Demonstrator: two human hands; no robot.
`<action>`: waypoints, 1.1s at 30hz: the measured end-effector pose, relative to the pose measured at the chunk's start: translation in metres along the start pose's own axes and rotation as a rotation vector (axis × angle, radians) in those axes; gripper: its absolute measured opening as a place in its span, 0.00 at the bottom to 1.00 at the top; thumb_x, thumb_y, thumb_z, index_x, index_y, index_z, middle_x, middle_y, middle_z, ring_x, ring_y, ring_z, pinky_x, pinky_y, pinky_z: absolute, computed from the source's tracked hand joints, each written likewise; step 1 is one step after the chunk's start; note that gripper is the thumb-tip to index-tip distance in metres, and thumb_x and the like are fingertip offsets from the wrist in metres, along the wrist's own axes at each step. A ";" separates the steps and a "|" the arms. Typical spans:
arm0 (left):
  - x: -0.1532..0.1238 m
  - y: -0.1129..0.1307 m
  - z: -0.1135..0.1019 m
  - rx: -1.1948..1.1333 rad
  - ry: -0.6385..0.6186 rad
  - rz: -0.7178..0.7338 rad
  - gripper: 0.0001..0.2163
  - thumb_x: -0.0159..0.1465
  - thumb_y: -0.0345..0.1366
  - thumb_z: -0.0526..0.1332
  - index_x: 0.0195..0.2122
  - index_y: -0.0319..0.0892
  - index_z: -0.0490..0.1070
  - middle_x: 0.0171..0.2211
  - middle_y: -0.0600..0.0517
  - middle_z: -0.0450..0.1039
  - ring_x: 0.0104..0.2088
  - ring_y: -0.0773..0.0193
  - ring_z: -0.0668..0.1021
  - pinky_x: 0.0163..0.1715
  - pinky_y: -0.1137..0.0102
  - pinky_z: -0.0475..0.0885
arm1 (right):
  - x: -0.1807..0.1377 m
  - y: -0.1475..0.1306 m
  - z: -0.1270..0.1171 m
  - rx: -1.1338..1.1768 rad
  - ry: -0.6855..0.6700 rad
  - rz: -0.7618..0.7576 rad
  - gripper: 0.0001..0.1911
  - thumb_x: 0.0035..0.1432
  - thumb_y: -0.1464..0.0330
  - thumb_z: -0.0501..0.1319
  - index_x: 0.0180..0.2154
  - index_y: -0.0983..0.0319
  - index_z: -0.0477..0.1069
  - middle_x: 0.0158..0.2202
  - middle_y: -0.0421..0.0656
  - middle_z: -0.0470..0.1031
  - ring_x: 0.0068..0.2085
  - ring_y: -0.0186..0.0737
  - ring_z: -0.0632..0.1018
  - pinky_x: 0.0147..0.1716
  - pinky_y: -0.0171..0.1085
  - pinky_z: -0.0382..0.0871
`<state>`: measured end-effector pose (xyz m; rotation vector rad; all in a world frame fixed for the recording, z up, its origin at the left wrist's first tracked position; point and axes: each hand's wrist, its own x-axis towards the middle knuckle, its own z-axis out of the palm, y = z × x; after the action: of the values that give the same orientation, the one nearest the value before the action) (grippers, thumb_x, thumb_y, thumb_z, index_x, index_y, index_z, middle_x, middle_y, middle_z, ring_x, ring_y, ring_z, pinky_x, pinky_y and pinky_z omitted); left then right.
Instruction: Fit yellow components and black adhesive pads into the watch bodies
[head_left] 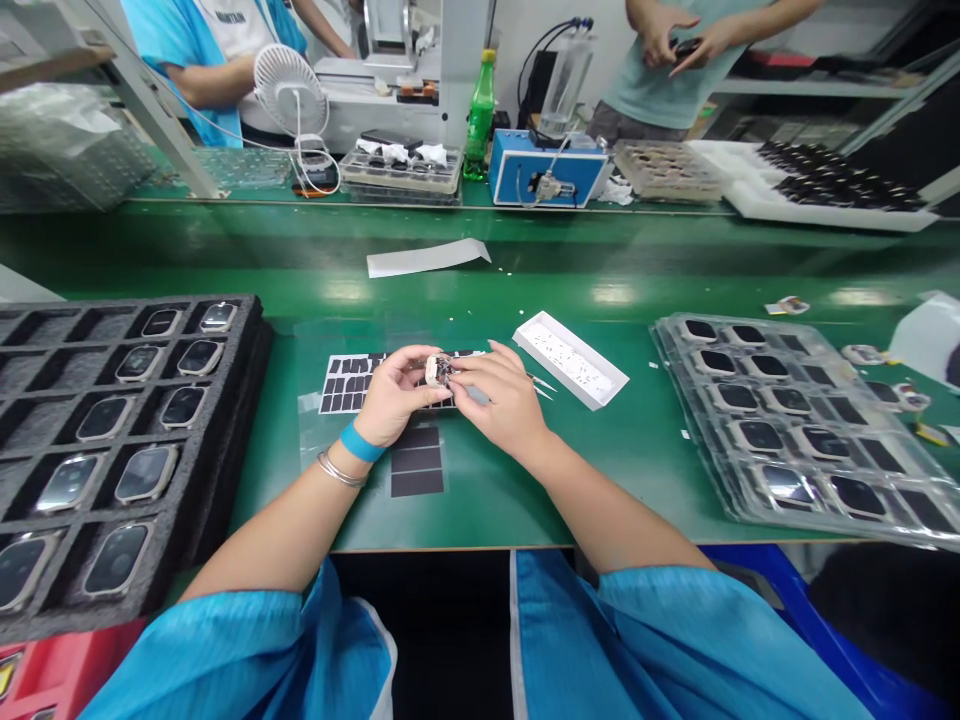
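My left hand (pixel 386 400) is closed round the side of a small open smartwatch case (pixel 435 371), its pale frame and dark inner parts showing. The fingertips of my right hand (pixel 506 405) pinch the case from the other side. Metal tweezers (pixel 544 387) stick out past the right hand; I cannot tell if they are held or lie on the table. Beneath the hands is a white sheet of black stickers (pixel 345 385), partly covered by them. Dark rectangular strips (pixel 417 461) lie nearer the table's front edge.
On the left stands a black foam tray (pixel 244 345) with several smartwatches. To the right are stacked clear plastic trays (pixel 679 400) of watches. A white box (pixel 570 358) holds tiny pieces. A paper strip (pixel 427 258) lies behind. Two people work beyond the shelf, near a fan (pixel 291 90).
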<state>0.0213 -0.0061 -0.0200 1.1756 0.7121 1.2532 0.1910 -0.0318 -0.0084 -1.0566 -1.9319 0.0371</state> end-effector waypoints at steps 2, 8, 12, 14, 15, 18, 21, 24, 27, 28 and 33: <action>0.000 -0.001 0.001 0.002 0.008 -0.013 0.24 0.41 0.31 0.78 0.40 0.43 0.75 0.40 0.51 0.78 0.40 0.64 0.79 0.42 0.69 0.76 | 0.000 -0.001 0.002 -0.004 0.003 0.007 0.08 0.60 0.71 0.59 0.31 0.55 0.75 0.40 0.40 0.82 0.39 0.42 0.80 0.59 0.55 0.65; 0.000 -0.002 -0.001 -0.011 -0.012 -0.060 0.25 0.40 0.31 0.78 0.41 0.43 0.76 0.40 0.51 0.78 0.40 0.63 0.79 0.46 0.66 0.75 | 0.005 0.003 -0.003 0.055 0.005 0.011 0.07 0.58 0.72 0.59 0.29 0.57 0.73 0.37 0.41 0.81 0.39 0.43 0.80 0.56 0.51 0.69; 0.000 0.001 -0.002 -0.140 -0.016 -0.166 0.26 0.41 0.32 0.78 0.43 0.44 0.76 0.40 0.52 0.77 0.40 0.63 0.80 0.44 0.68 0.76 | 0.015 0.031 -0.042 -0.109 0.029 0.147 0.07 0.55 0.73 0.59 0.27 0.58 0.73 0.34 0.43 0.81 0.38 0.46 0.80 0.46 0.47 0.73; 0.000 0.003 -0.002 -0.216 -0.030 -0.227 0.26 0.42 0.32 0.77 0.44 0.45 0.76 0.40 0.53 0.77 0.40 0.63 0.80 0.42 0.69 0.76 | 0.019 0.051 -0.066 -0.251 -0.007 0.343 0.06 0.53 0.72 0.61 0.26 0.59 0.74 0.31 0.44 0.80 0.36 0.48 0.80 0.42 0.48 0.73; -0.001 0.004 -0.003 -0.246 -0.039 -0.249 0.26 0.43 0.32 0.77 0.45 0.45 0.75 0.40 0.52 0.77 0.40 0.63 0.80 0.41 0.69 0.77 | 0.020 0.060 -0.074 -0.302 -0.015 0.441 0.05 0.53 0.72 0.62 0.26 0.60 0.74 0.29 0.44 0.79 0.35 0.49 0.80 0.42 0.49 0.73; -0.002 0.004 -0.003 -0.304 -0.056 -0.280 0.26 0.45 0.33 0.76 0.46 0.44 0.75 0.39 0.51 0.78 0.39 0.62 0.81 0.42 0.66 0.78 | 0.021 0.068 -0.078 -0.183 0.037 0.603 0.04 0.54 0.68 0.64 0.30 0.60 0.77 0.32 0.45 0.80 0.38 0.50 0.80 0.47 0.50 0.72; -0.003 0.006 -0.003 -0.334 -0.060 -0.301 0.25 0.46 0.33 0.76 0.47 0.44 0.75 0.40 0.51 0.79 0.39 0.62 0.81 0.45 0.65 0.77 | 0.018 0.047 -0.050 0.417 -0.092 0.650 0.17 0.55 0.61 0.66 0.46 0.58 0.75 0.45 0.46 0.80 0.47 0.47 0.80 0.52 0.49 0.72; -0.003 0.008 -0.003 -0.349 -0.048 -0.308 0.25 0.45 0.33 0.76 0.46 0.44 0.75 0.38 0.52 0.79 0.37 0.63 0.81 0.42 0.67 0.78 | 0.013 0.021 -0.019 0.961 -0.420 0.719 0.32 0.47 0.62 0.73 0.54 0.57 0.69 0.48 0.45 0.78 0.48 0.45 0.79 0.50 0.47 0.76; -0.002 0.011 -0.002 -0.357 -0.040 -0.301 0.24 0.44 0.33 0.77 0.44 0.44 0.76 0.37 0.53 0.79 0.35 0.65 0.80 0.39 0.69 0.79 | 0.011 0.011 -0.011 1.055 -0.547 0.833 0.27 0.43 0.64 0.75 0.46 0.60 0.73 0.38 0.44 0.80 0.40 0.42 0.81 0.39 0.40 0.79; -0.002 0.012 -0.002 -0.359 -0.044 -0.303 0.24 0.44 0.33 0.77 0.44 0.44 0.76 0.36 0.53 0.79 0.34 0.65 0.80 0.38 0.69 0.79 | 0.012 0.012 -0.013 1.036 -0.550 0.861 0.23 0.43 0.63 0.75 0.43 0.62 0.74 0.35 0.44 0.80 0.37 0.41 0.81 0.36 0.38 0.79; -0.002 0.013 -0.001 -0.349 -0.080 -0.362 0.24 0.44 0.33 0.77 0.43 0.42 0.76 0.35 0.52 0.79 0.32 0.65 0.80 0.37 0.69 0.79 | 0.019 0.021 -0.035 0.930 -0.512 0.853 0.16 0.48 0.61 0.73 0.36 0.64 0.79 0.27 0.42 0.79 0.29 0.33 0.78 0.30 0.32 0.76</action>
<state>0.0158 -0.0087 -0.0082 0.7649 0.5862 0.9711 0.2256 -0.0183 0.0163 -1.1494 -1.4020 1.6305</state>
